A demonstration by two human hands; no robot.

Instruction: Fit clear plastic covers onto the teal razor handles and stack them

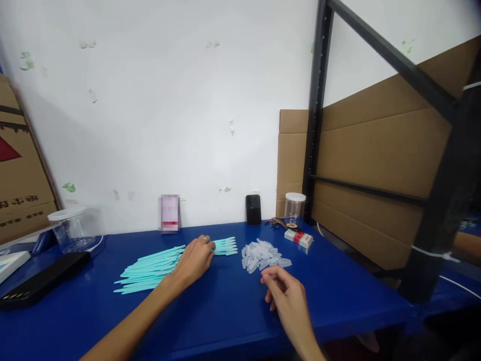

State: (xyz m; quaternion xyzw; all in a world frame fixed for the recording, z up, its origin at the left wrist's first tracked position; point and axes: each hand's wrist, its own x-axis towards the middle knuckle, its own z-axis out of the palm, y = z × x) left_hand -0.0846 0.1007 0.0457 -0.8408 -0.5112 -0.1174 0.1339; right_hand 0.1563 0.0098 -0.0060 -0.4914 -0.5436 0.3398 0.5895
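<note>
Many thin turquoise sticks (150, 269) lie fanned out on the blue table, left of centre. My left hand (195, 258) rests over their right part, its fingers bent down onto a smaller row of the same sticks (226, 246); what the fingertips grip is hidden. A loose pile of small translucent white pieces (263, 254) lies right of that row. Just in front of the pile is my right hand (283, 291), thumb and index finger brought together and the other fingers curled. Anything between those fingertips is too small to make out.
A black phone (253, 209) and a pixelated pink item (170, 214) lean on the wall. A clear jar (294, 209), keys and a red-white box (298, 238) stand right; another jar (71, 230) and a black case (45, 278) lie left. A dark metal frame (317, 110) borders the right.
</note>
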